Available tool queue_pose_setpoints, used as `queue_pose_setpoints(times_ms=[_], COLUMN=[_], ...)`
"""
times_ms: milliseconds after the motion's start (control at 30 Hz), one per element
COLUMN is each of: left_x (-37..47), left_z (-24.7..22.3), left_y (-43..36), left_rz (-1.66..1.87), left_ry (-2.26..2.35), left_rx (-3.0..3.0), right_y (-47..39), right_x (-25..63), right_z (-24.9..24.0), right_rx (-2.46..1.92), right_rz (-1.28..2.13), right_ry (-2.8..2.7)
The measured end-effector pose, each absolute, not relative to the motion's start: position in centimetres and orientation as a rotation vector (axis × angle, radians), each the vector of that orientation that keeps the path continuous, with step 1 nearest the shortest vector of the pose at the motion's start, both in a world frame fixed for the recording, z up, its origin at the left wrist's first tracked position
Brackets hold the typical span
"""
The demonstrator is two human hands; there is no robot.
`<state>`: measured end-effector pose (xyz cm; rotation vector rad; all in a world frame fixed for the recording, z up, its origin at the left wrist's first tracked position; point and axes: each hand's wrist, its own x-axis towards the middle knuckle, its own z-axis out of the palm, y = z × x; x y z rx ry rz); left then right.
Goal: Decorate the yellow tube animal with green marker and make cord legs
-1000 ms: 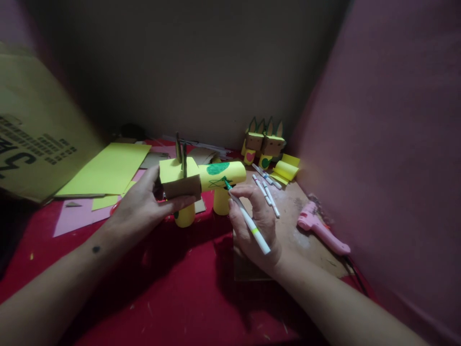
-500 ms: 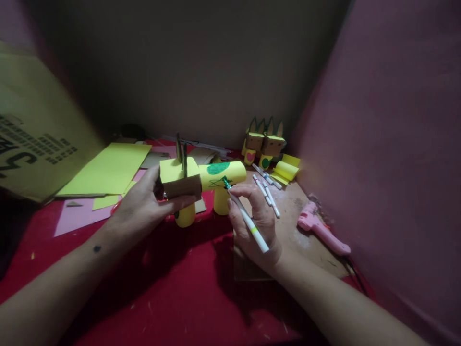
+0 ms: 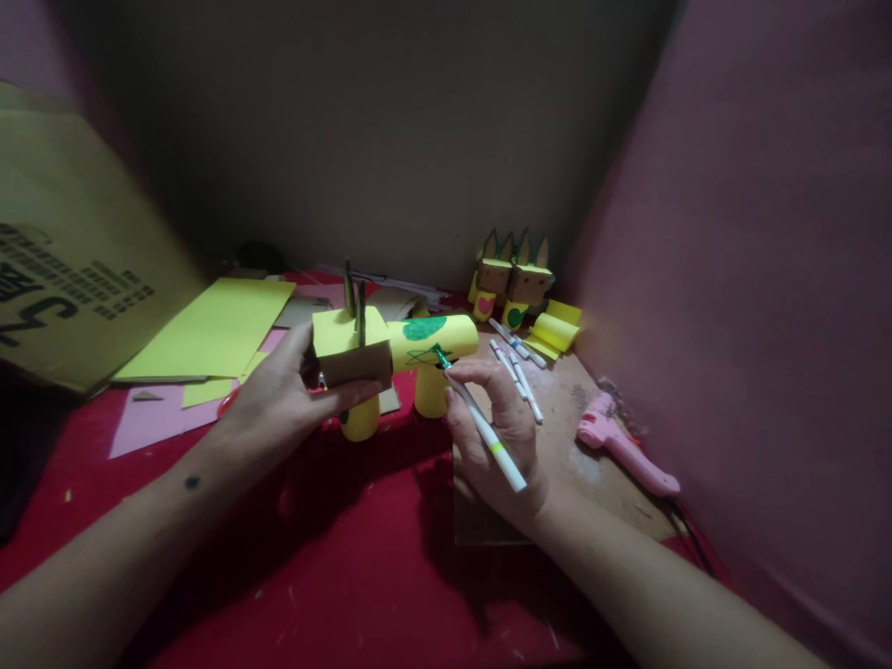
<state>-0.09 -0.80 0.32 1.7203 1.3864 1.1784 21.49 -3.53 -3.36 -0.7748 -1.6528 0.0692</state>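
My left hand grips the boxy head of a yellow paper animal figure, its thumb along the brown cardboard face. Two cardboard ears stand up from the head, and yellow paper tubes form the body and legs. On the body are a filled green patch and green outline strokes below it. A white marker pen with a green tip is pinched in my right hand. Its tip touches, or nearly touches, the outlined area on the body's side.
Several white markers lie on a cardboard sheet to the right, near a pink glue gun. Two similar figures stand behind, beside curled yellow paper. Yellow sheets and a cardboard box occupy the left.
The view has shifted very slightly. Both hands keep their holds, and the marker tip stays at almost the same spot on the figure's body.
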Motion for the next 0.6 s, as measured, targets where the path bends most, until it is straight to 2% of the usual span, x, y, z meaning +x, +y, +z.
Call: queue_pose_setpoints(times_ms=[600], left_x=[0.12], left_z=[0.47], left_y=[-0.91], left_rz=[1.208], left_ry=[1.369], left_rx=[1.709], right_y=[-3.71], right_x=[21.30], right_z=[-3.24], right_rx=[-0.755], right_rz=[0.046], right_ry=[-1.689])
